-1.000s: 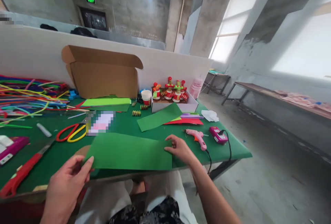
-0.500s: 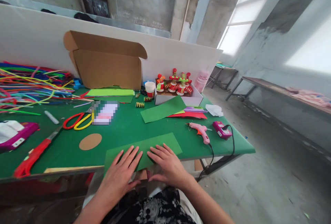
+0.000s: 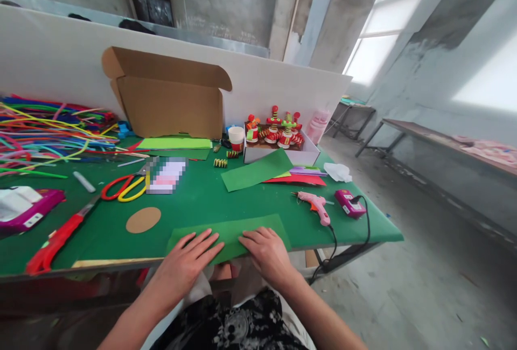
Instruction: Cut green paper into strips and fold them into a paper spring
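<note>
A green paper sheet [image 3: 238, 229] lies at the near edge of the green-covered table [image 3: 194, 199]. My left hand [image 3: 186, 264] rests flat on its near left part, fingers spread. My right hand [image 3: 267, 253] presses flat on its near right part, fingers stretched out. Both hands hold nothing. A brown cardboard disc [image 3: 142, 219] lies just left of the sheet.
Red-and-yellow scissors [image 3: 121, 187], a red utility knife [image 3: 56, 239] and a pile of pipe cleaners [image 3: 44, 134] sit at left. A pink glue gun [image 3: 315, 205] with its cord lies at right. An open cardboard box [image 3: 165, 99] and a white box of figurines [image 3: 278, 140] stand behind.
A second ago both hands held the green sheet up by its edges. It now lies flat at the table's near edge, with both palms pressed on it.
</note>
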`<state>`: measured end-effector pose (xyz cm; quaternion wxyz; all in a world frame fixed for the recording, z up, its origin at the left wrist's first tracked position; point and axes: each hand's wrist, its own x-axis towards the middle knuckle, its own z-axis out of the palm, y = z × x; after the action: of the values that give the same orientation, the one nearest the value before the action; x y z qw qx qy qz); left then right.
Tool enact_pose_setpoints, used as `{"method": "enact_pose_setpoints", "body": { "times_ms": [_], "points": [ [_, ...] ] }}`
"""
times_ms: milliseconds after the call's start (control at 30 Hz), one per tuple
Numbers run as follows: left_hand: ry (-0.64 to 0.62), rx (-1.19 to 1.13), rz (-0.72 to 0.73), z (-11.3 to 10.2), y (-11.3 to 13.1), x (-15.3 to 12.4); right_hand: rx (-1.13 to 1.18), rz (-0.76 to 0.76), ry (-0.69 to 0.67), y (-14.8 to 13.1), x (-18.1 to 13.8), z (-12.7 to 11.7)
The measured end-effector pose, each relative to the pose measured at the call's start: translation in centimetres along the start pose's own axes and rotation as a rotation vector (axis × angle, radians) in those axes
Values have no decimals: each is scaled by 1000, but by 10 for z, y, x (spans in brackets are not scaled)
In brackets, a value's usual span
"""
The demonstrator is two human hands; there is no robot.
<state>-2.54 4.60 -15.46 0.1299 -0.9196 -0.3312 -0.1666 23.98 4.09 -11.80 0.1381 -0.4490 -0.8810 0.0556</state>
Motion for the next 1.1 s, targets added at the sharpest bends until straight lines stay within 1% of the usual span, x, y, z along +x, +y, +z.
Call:
{"method": "enact_pose_setpoints", "body": {
  "times_ms": [100, 200, 267, 367, 467, 567, 700, 800, 967, 1100],
  "points": [
    [4, -69, -80, 0, -11, -17, 81, 54, 28, 18, -6, -6],
    [11, -214, -177, -3, -25, -36, 260, 43, 96, 42, -14, -12],
    [35, -308, -243, -6, -31, -43, 393, 72, 143, 55, -18, -14],
    [107, -424, -376, -9, -32, -44, 492, 221, 208, 66, -20, -15],
    [186, -482, -547, -11, -28, -38, 471, 358, 239, 69, -17, -12],
    [223, -481, -647, -13, -24, -32, 432, 435, 267, 69, -13, -8],
    [247, -439, -703, -14, -23, -25, 369, 495, 273, 69, -9, -4],
    [267, -391, -738, -14, -23, -22, 299, 479, 238, 68, -10, -5],
    [220, -327, -696, -16, -25, -15, 233, 367, 198, 67, -13, -11],
    [206, -298, -679, -18, -26, -12, 250, 387, 223, 69, -15, -10]
  ]
}}
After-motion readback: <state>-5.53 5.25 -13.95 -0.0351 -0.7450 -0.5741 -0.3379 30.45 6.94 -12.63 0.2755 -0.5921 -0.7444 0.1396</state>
